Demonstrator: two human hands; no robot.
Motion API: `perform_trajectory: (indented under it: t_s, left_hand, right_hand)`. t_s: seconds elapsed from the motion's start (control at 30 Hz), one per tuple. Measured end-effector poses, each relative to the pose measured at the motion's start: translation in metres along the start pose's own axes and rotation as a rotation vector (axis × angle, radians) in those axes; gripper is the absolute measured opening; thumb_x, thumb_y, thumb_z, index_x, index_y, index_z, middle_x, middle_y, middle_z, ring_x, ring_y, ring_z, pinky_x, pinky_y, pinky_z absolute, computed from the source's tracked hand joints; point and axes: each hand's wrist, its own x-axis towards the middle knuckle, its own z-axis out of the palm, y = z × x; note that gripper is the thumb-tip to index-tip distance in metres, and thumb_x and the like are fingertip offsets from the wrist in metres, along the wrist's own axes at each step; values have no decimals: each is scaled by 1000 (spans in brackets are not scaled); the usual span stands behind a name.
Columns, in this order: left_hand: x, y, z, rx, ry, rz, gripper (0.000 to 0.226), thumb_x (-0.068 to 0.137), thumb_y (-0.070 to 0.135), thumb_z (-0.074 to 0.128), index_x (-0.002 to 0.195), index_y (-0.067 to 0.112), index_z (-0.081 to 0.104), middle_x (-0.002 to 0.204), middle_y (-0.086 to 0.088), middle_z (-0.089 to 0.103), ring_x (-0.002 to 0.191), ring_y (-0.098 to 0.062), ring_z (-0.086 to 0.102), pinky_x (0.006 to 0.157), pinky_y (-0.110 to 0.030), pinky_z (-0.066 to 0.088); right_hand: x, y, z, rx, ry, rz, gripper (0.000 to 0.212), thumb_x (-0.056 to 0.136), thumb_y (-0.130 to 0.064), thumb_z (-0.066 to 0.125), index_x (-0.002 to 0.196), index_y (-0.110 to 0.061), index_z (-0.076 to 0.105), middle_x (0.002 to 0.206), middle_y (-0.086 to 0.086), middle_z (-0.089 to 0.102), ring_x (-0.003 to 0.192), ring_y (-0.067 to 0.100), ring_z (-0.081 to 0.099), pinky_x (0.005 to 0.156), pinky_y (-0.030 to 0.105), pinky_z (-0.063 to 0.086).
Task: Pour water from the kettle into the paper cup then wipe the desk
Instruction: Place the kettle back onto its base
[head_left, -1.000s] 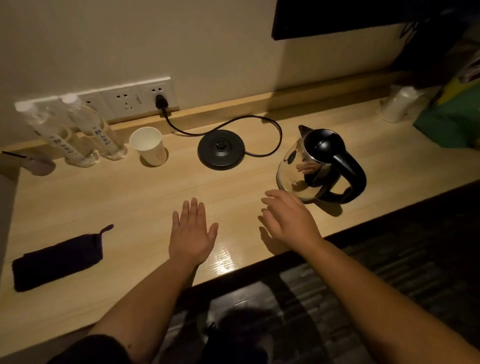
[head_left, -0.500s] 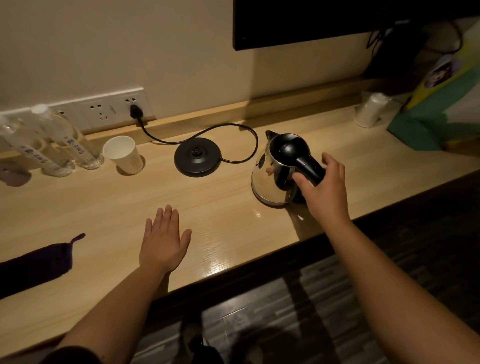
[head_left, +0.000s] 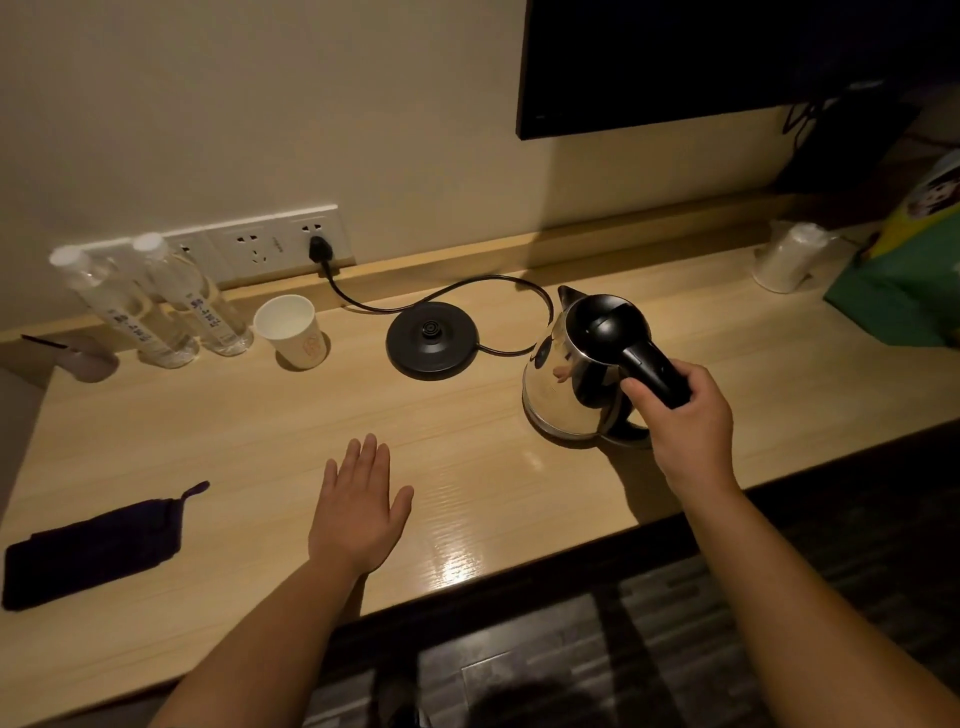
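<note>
A steel kettle with a black lid and handle stands on the wooden desk, right of its black base. My right hand is closed around the kettle's handle. A white paper cup stands upright at the back left, apart from the kettle. A dark folded cloth lies at the desk's front left. My left hand rests flat on the desk, fingers apart, holding nothing.
Two clear water bottles stand left of the cup below a wall socket strip. The base's cord runs to the socket. A wrapped cup and a green bag sit at the right. A dark screen hangs above.
My right hand moved from the desk to the kettle's handle and closed on it. My left hand stayed flat on the desk.
</note>
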Motion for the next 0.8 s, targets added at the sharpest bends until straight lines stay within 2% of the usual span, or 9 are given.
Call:
perform_trajectory:
  t_s: [0.27,0.4,0.57,0.8]
  left_hand:
    - [0,-1,-1,-34,22,11,72,98,56,17,154,12,15,163,-7,4,149,-22,-5,118,-41,-7]
    - [0,-1,-2,-17,1,15,72,98,57,13,155,13,9,163,-6,-2,148,-21,-10,117,-40,-11]
    - [0,-3,-1,-20,14,21,73,97,58,12,155,13,9,162,-6,0,148,-21,-10,116,-40,-13]
    - [1,-4,0,-30,-11,23,73,96,58,10,155,15,1,162,-4,-9,145,-19,-19,116,-43,-13]
  right_hand:
    - [14,-39,38,10,-88,-86,42,81,-31,73,119,-25,54,106,-10,59,94,3,56,65,13,41]
    - [21,-53,63,2,-127,-127,44,82,-30,73,122,-23,55,111,-6,60,99,10,57,67,14,43]
    - [30,-64,98,-9,-145,-161,45,82,-32,73,122,-22,56,112,-4,61,101,14,58,74,20,48]
    - [41,-75,136,-6,-169,-175,49,81,-34,73,125,-21,55,115,-4,61,103,12,57,75,20,48]
